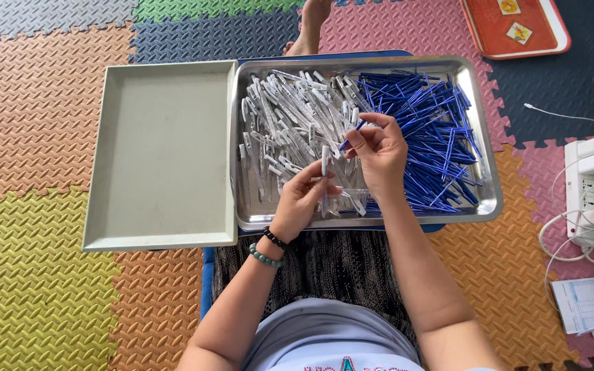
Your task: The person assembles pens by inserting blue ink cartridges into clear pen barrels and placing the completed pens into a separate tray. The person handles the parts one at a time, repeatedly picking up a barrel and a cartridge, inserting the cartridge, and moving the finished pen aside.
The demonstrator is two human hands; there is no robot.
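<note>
Clear pen barrel [325, 165] upright in left hand [302, 200], long axis vertical.

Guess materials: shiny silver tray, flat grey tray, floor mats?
Shiny silver tray: likely stainless steel, mirror-like glare along its rim. Flat grey tray: probably matte plastic, dull and even, no reflections. Colourful interlocking floor mats: apparently foam, jigsaw edges and embossed texture.

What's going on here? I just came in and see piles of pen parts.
A person sits on a floor of coloured foam mats with a shiny metal tray over their lap. It holds a heap of clear plastic pen barrels on the left and thin blue ink refills on the right. The left hand holds one clear barrel upright; the right hand pinches a blue refill above it. An empty grey plastic tray lies alongside.
</note>
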